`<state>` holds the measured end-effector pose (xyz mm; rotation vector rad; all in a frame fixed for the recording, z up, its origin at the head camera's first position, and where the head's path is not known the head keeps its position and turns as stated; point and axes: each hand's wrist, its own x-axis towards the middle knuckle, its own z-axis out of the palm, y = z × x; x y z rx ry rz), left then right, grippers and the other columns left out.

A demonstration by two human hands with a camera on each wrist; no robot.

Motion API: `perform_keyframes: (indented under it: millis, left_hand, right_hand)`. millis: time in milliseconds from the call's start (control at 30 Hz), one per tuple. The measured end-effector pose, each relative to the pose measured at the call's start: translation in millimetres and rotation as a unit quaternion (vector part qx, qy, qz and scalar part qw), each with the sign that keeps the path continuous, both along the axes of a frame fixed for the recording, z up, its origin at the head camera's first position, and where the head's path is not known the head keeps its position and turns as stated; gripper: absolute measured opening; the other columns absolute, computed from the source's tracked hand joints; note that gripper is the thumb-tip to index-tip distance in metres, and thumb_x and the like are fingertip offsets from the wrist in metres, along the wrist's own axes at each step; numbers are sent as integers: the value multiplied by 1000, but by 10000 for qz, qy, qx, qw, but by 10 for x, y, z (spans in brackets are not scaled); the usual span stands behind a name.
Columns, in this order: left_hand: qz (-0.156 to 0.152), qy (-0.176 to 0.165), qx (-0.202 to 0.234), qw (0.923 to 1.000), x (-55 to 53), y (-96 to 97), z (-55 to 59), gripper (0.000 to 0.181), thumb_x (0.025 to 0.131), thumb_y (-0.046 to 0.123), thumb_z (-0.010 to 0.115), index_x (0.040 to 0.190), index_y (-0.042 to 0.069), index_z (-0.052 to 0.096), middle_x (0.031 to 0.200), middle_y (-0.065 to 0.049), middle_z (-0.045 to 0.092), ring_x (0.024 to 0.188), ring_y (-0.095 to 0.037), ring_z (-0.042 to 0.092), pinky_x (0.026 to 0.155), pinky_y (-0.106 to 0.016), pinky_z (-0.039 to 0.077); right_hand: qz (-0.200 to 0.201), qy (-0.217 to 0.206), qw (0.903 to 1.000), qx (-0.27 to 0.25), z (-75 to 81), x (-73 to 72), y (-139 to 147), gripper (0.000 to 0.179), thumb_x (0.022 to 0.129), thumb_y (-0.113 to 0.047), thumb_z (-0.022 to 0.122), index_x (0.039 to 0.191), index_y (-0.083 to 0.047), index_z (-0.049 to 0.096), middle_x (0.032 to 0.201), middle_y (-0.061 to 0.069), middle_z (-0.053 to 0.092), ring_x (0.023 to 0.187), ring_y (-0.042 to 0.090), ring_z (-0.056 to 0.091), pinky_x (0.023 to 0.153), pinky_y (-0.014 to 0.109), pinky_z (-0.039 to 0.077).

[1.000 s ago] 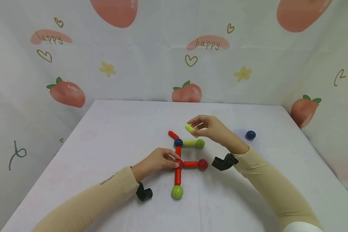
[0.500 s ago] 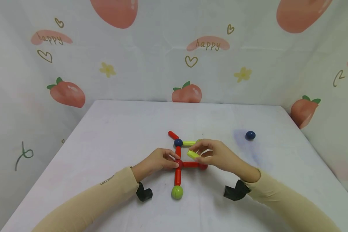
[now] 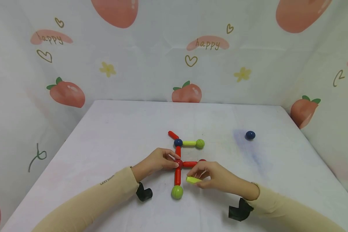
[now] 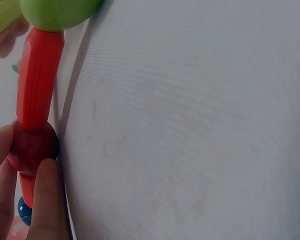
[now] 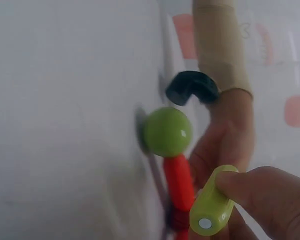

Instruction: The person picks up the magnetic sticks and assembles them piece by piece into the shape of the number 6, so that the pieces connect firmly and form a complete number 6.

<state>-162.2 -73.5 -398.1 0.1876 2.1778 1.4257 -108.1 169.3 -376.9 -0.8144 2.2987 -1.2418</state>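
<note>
On the table lies a joined figure of magnetic rods and balls. My left hand (image 3: 160,161) pinches its middle red ball (image 4: 34,146) between thumb and fingers. Red rods run from that ball: one toward a blue ball (image 3: 178,143), one rightward, and one red rod (image 3: 178,177) down to a green ball (image 5: 167,131). My right hand (image 3: 217,176) pinches a yellow-green magnetic rod (image 5: 213,201), its pale round end showing in the right wrist view. That rod is held just right of the lower red rod, apart from the figure. The right-hand red ball (image 3: 202,160) is mostly hidden behind my right hand.
A loose blue ball (image 3: 250,135) lies at the far right of the table. From the figure's blue ball extend a red rod (image 3: 173,134) and a yellow-green rod (image 3: 189,143), which ends in another green ball (image 3: 200,143). Printed cloth hangs behind the table.
My right hand has carried the yellow-green rod toward me, from above the figure's far green ball down beside the lower red rod. My left hand stays on the middle red ball.
</note>
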Motion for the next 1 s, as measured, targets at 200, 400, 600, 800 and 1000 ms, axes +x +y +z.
perform_keyframes:
  millis: [200,400,600,800,1000]
  left_hand:
    - [-13,50,-33,10000,-4,-7,-12,25,83,10,75,107,8,72,83,-4,70,73,-12,63,71,-25,55]
    - [-41,58,-49,10000,-10,-23,-19,25,83,12,76,107,9,72,86,-5,69,75,-13,62,70,-23,53]
    - [-55,105,-70,9999,-2,-23,0,24,83,12,76,106,9,73,86,-4,69,75,-13,61,69,-23,52]
    - [-50,148,-82,9998,0,-12,-10,24,82,11,76,106,9,73,83,-4,69,73,-12,61,69,-23,52]
    - [-43,141,-26,9999,-3,-22,-16,24,82,10,76,106,8,73,85,-5,68,74,-13,61,68,-23,51]
  right_hand:
    - [258,-46,9994,233,-136,34,-38,27,82,-2,74,107,-11,69,104,-1,69,86,3,62,80,18,53]
    - [253,-197,9975,634,-196,52,-92,27,81,-4,75,105,-18,71,99,-10,66,86,0,61,80,15,51]
    - [402,-44,9965,734,-213,58,-141,27,81,-4,76,104,-18,72,95,-13,64,85,-2,60,80,15,51]
    - [586,207,9957,685,-228,61,-164,26,81,-4,75,105,-16,71,96,-11,66,86,-3,60,81,16,52]
    - [520,45,9963,685,-226,64,-168,27,81,-4,75,105,-17,71,96,-12,65,85,-3,60,81,16,51]
